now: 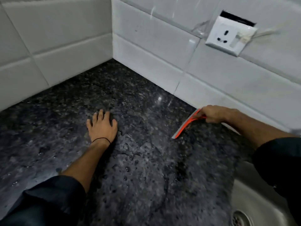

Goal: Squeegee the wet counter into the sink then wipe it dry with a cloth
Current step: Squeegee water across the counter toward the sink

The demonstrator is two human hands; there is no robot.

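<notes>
Orange squeegee [185, 123] gripped in my right fingers [205, 113], blade running from wall toward me; sink [254, 201] lies nearer, right. Left fingers [104, 117] spread flat on wet worktop [138, 168].

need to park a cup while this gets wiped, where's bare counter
The counter is bare but wet from the left hand to the corner tiles. It is crowded by the right hand with the squeegee, near the sink.
</notes>
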